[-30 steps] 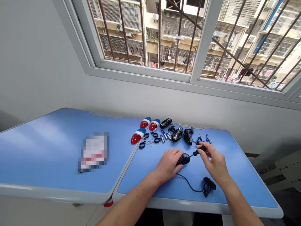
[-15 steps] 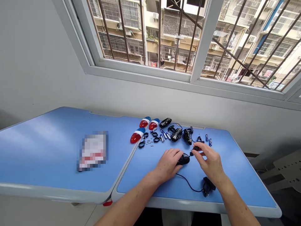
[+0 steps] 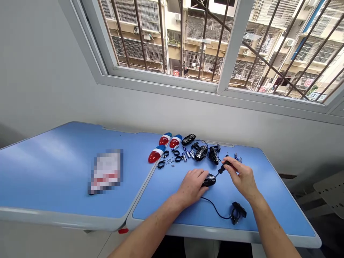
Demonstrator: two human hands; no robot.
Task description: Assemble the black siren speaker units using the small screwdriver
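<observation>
My left hand (image 3: 192, 184) is closed round the left side of a glossy black oval housing (image 3: 209, 180) on the blue table. Between the fingertips of my right hand (image 3: 240, 175) is the black handle of a screwdriver (image 3: 224, 167). Its shaft slants down to the left, with the tip at the housing's right end; the exact contact point is too small to make out. A black cable (image 3: 215, 209) runs from beneath my left hand to a black clamp piece (image 3: 236, 213) near the front edge.
Red, white and blue oval shells (image 3: 156, 154) lie at the back, beside black rings (image 3: 161, 164), small screws and batteries (image 3: 184, 157). More black housings (image 3: 201, 153) stand behind my hands. A blurred packet (image 3: 106, 172) rests on the left table (image 3: 61, 172).
My right hand has shifted slightly right and tilted the screwdriver, and more of its shaft shows. My left hand stays on the housing.
</observation>
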